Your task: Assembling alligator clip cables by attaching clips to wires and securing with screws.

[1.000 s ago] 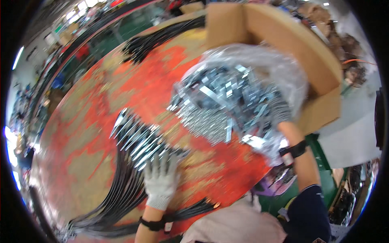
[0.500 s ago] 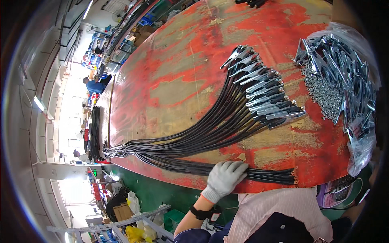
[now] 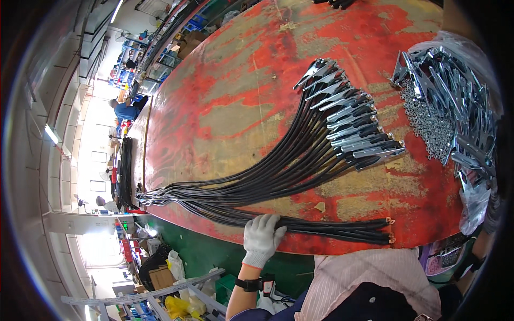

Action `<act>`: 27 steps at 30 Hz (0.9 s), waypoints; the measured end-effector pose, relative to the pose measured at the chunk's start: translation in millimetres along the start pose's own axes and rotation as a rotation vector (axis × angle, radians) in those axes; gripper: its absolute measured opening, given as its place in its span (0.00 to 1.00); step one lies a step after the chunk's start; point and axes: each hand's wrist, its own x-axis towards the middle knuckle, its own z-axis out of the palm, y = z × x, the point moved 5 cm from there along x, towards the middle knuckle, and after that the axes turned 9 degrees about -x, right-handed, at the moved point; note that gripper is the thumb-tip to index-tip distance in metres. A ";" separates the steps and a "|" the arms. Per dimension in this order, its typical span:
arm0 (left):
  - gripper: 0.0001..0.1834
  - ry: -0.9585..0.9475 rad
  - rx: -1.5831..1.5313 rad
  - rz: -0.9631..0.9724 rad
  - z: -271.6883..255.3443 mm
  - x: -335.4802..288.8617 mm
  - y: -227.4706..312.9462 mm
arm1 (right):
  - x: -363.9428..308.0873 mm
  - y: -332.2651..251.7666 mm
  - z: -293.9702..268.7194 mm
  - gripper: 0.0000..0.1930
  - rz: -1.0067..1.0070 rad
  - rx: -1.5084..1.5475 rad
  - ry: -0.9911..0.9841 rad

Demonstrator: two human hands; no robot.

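My left hand [image 3: 262, 238], in a white knit glove, is closed over the lower bundle of black cables [image 3: 332, 227] near the table's front edge. Copper-coloured ring terminals [image 3: 391, 220] tip the right ends of this bundle. Above it, a fan of more black cables [image 3: 289, 155] ends in a row of silver metal clamps [image 3: 348, 117]. At the far right, my right forearm [image 3: 482, 246] reaches up beside a pile of loose silver clamps [image 3: 455, 91]. The right hand [image 3: 493, 206] lies in the dark rim, its fingers hidden.
Small metal nuts [image 3: 425, 120] lie heaped beside the loose clamps, with clear plastic bagging [image 3: 474, 208] around the pile. The worn red tabletop [image 3: 230, 117] stretches far left. A purple bin [image 3: 441, 257] stands below the right edge. Another person [image 3: 126, 111] sits at the far left.
My left hand has slid left along the lower cable bundle, away from the ring terminals. At the right rim, my right forearm has moved up toward the clamp pile, where a clamp has shifted.
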 end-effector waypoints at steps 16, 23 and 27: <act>0.22 -0.269 -0.319 0.615 16.3 70.1 152.8 | -19.3 19.1 23.5 0.25 0.166 0.177 0.062; 0.08 -0.018 -0.456 0.498 -0.1 128.9 182.8 | -25.6 11.0 32.9 0.22 0.441 0.571 0.077; 0.09 0.015 -0.010 0.340 29.4 142.1 163.9 | -48.4 39.8 40.6 0.26 0.576 0.756 0.040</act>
